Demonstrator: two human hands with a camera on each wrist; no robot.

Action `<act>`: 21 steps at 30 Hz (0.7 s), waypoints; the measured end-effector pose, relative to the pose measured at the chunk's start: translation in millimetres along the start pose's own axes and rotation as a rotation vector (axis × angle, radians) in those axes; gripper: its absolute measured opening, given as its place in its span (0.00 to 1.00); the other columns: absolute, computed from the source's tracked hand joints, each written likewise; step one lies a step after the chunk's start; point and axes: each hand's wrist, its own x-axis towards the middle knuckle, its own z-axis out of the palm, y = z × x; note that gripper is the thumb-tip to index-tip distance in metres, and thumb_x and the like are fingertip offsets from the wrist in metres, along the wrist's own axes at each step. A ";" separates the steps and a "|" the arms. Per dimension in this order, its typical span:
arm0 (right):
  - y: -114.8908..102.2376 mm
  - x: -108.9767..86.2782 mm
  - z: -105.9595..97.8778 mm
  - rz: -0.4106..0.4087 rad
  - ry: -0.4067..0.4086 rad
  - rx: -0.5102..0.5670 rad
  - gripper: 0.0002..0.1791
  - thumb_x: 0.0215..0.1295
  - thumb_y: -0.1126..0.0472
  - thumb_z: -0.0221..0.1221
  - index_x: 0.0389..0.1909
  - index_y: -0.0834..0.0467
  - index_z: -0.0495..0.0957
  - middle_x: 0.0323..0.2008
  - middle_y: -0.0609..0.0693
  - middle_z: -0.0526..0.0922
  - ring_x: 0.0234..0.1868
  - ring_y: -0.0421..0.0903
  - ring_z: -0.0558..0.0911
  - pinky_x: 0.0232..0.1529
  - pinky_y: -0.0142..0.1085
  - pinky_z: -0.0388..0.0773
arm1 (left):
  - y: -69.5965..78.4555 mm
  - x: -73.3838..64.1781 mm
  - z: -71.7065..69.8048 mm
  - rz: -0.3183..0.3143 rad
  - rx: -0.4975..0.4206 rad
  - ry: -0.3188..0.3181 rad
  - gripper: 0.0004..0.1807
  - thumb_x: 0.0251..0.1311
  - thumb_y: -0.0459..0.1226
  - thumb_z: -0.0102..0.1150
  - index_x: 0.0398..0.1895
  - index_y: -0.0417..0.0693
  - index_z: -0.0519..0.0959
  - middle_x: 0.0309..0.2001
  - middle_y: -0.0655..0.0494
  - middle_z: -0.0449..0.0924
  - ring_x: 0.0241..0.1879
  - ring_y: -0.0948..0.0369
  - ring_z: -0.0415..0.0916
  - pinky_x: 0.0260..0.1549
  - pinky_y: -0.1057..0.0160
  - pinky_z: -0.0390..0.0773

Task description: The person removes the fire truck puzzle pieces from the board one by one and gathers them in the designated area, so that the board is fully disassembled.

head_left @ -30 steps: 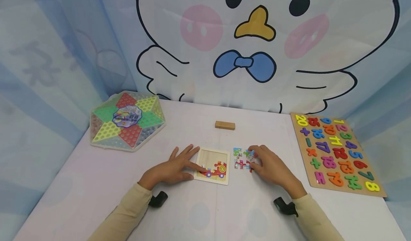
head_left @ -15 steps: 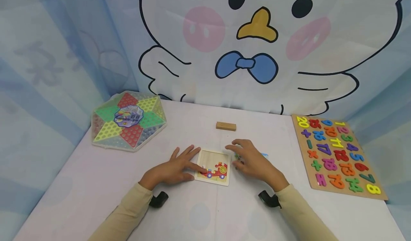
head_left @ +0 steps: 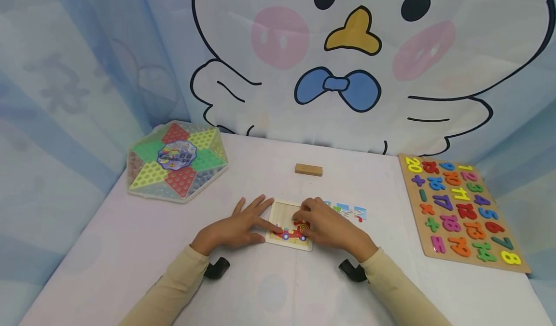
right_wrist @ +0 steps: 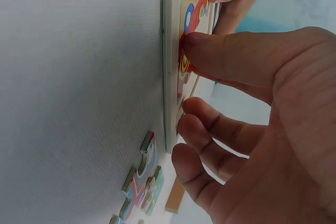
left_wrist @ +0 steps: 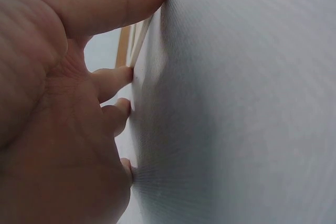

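Observation:
In the head view, a small wooden jigsaw tray lies on the table, with a red tractor picture in its near part. My left hand rests at the tray's left side with fingers spread, its index fingertip on the picture. The left wrist view shows its thumb by the tray edge. Over the tray's right side is my right hand, thumb and index finger pinching a puzzle piece at the picture, mostly hidden by the fingers. Loose puzzle pieces lie right of the tray, partly behind that hand.
A wooden block lies beyond the tray. At the back left sits a hexagonal Chinese checkers box. A number board with coloured digits lies on the right. A printed curtain hangs behind the table.
My right hand has moved left from the loose pieces to over the tray, uncovering several pieces on the table. My left hand has stayed at the tray.

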 end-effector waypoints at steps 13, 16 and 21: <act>-2.5 -4.3 0.8 0.080 -0.022 -0.007 0.18 0.63 0.62 0.71 0.53 0.58 0.81 0.45 0.51 0.78 0.41 0.45 0.73 0.45 0.41 0.77 | 1.1 1.3 -0.1 -0.004 -0.001 0.000 0.22 0.67 0.35 0.64 0.62 0.63 0.83 0.82 0.42 0.42 0.81 0.42 0.30 0.71 0.30 0.26; -2.6 -4.6 1.5 0.089 -0.025 0.000 0.17 0.63 0.63 0.70 0.53 0.58 0.82 0.44 0.51 0.77 0.40 0.45 0.73 0.43 0.39 0.77 | 0.7 1.4 0.0 -0.006 -0.003 0.000 0.22 0.67 0.35 0.64 0.62 0.63 0.83 0.82 0.43 0.42 0.81 0.42 0.30 0.71 0.30 0.26; -3.4 -4.7 2.0 0.094 -0.023 0.012 0.16 0.63 0.64 0.69 0.51 0.57 0.81 0.43 0.50 0.76 0.39 0.44 0.73 0.42 0.39 0.77 | 0.6 1.4 0.4 -0.015 -0.008 0.000 0.22 0.67 0.35 0.64 0.62 0.64 0.83 0.82 0.43 0.42 0.81 0.43 0.29 0.71 0.31 0.26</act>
